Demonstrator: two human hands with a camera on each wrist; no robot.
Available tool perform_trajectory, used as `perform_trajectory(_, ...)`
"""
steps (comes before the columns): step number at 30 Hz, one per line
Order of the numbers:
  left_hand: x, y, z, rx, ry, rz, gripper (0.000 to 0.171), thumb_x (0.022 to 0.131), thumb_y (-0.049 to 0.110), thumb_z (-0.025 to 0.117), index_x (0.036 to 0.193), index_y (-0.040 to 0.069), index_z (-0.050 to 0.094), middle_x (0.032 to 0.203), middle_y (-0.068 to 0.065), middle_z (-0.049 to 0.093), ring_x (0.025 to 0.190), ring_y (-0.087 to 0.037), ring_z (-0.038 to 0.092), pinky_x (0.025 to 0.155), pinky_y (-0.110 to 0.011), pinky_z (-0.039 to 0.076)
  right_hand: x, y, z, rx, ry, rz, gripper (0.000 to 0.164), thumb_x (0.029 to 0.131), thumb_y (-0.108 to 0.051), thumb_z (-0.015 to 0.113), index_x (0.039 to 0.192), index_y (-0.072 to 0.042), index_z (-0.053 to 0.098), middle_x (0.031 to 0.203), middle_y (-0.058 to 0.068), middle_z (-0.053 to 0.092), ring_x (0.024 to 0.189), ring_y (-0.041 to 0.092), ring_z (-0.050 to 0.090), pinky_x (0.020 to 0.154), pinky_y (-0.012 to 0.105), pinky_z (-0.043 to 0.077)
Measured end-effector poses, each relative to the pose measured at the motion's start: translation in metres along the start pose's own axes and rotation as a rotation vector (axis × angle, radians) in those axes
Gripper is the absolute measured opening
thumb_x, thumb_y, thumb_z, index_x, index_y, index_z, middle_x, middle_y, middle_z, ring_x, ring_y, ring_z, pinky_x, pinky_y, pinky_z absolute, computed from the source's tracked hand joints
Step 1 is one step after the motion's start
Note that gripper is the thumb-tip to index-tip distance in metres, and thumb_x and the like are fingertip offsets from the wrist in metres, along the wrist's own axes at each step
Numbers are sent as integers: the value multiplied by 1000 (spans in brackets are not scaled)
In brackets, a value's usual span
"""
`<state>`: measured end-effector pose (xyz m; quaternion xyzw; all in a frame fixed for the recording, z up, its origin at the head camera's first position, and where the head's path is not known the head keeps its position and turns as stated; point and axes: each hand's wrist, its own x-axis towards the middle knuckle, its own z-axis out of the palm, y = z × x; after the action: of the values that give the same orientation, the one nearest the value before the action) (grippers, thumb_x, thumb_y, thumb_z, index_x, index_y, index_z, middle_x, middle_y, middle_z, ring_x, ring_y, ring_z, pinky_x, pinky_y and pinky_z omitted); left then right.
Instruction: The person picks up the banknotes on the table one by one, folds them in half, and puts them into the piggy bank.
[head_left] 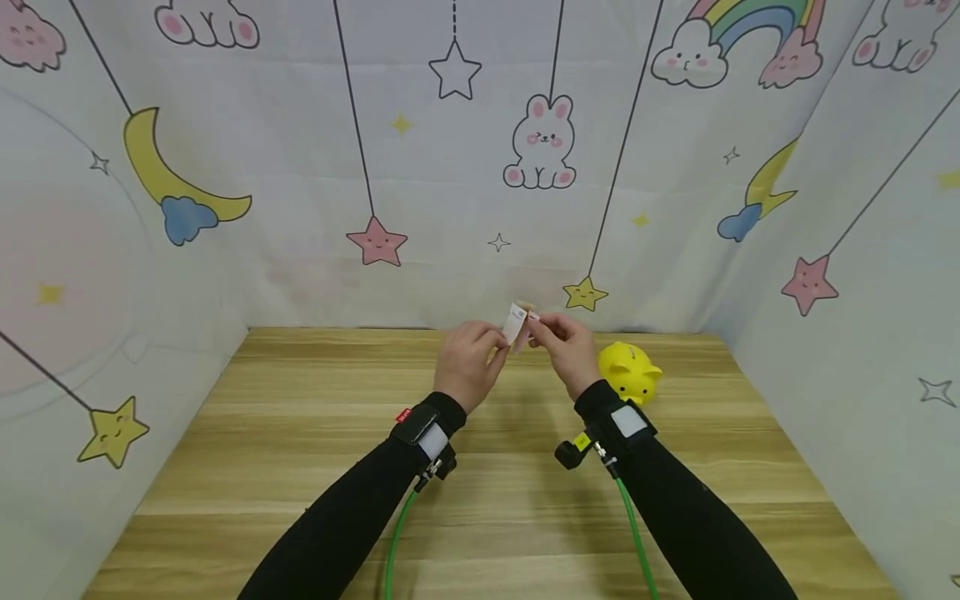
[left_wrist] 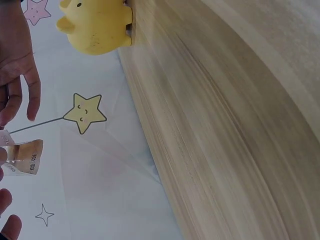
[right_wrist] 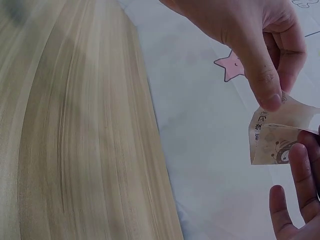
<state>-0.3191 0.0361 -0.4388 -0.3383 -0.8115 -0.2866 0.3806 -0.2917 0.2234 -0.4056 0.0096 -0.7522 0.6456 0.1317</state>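
Note:
Both hands hold a small, creased printed paper (head_left: 514, 323) above the far part of the table. The left hand (head_left: 468, 362) pinches its left side, and the right hand (head_left: 570, 350) pinches the right side between thumb and fingers. In the right wrist view the paper (right_wrist: 270, 146) is bent into two layers, with dark characters and a small cartoon on it. There the right thumb (right_wrist: 267, 90) presses its top edge, while left fingertips (right_wrist: 300, 162) lie against the lower layer. A yellow piggy bank (head_left: 628, 371), slotted on top, stands just beyond the right wrist.
The wooden table (head_left: 337, 375) ends at a white cloth backdrop (head_left: 300, 267) printed with stars, moons and rabbits. Cloth also rises on the left and right sides. Black wrist cameras (head_left: 573, 452) with green cables (head_left: 636, 533) hang at both sleeves.

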Motion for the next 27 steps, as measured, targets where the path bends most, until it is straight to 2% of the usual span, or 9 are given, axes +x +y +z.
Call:
perform_trajectory(3,0,1,0,17,-16,1,14,89,13,89,92,11,76,103,-3,74,100,-24,70,85,-41,57,0,-1,0,2,-1,3,29,107,-24,70,118,2,73,103,5,74,94,22,69,105,47,54)
perform_trajectory(5,1,2,0,31,-25,7,14,89,13,89,93,11,76,103,-2,74,101,-23,70,86,-40,57,-1,-1,0,-2,-1,7,28,107,-24,70,117,1,73,104,6,74,96,23,69,106,46,53)
perform_trajectory(13,2,4,0,78,-46,37,11,92,16,88,94,13,78,104,-1,76,104,-23,70,90,-40,57,-1,-1,1,-21,-15,-2,29,107,-23,69,121,3,72,109,10,73,96,21,70,95,29,55)
perform_trajectory(21,2,4,2,111,-67,66,9,94,19,85,95,13,78,105,-1,76,105,-23,70,90,-39,56,0,1,1,-16,-24,-21,29,109,-21,66,120,4,72,107,10,75,96,16,71,95,28,55)
perform_trajectory(27,4,4,2,96,-58,88,8,96,18,83,97,14,77,116,-2,75,109,-25,70,88,-41,56,-1,-1,1,-1,-20,-34,30,109,-23,66,121,4,72,106,8,76,97,16,73,97,27,56)
